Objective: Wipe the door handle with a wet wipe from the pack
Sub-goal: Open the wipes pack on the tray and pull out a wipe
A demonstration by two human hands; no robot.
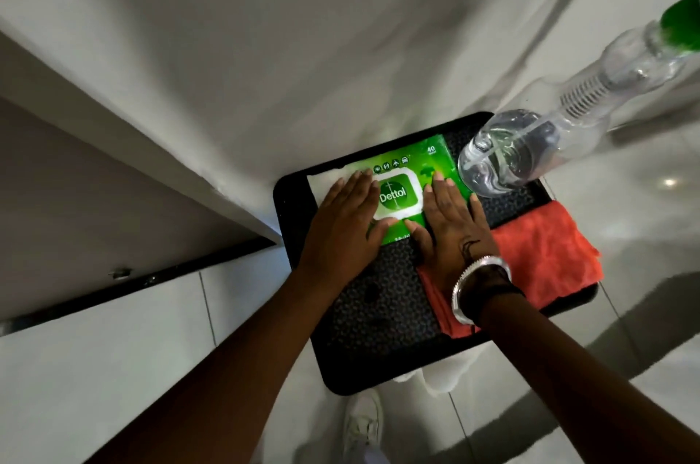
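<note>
The green Dettol wipes pack (407, 185) lies on a black tray (299, 213). The left hand (342, 223) and right hand (452, 226) press flat on it, fingers straight, flanking the closed flap. Beside it sit a clear spray bottle (530, 145) and an orange cloth (545, 255).

A home interior, likely a hallway or doorway: glossy pale floor tiles (113, 342), a plain white wall (265, 27), and household cleaning supplies on a black tray (299, 221).
</note>
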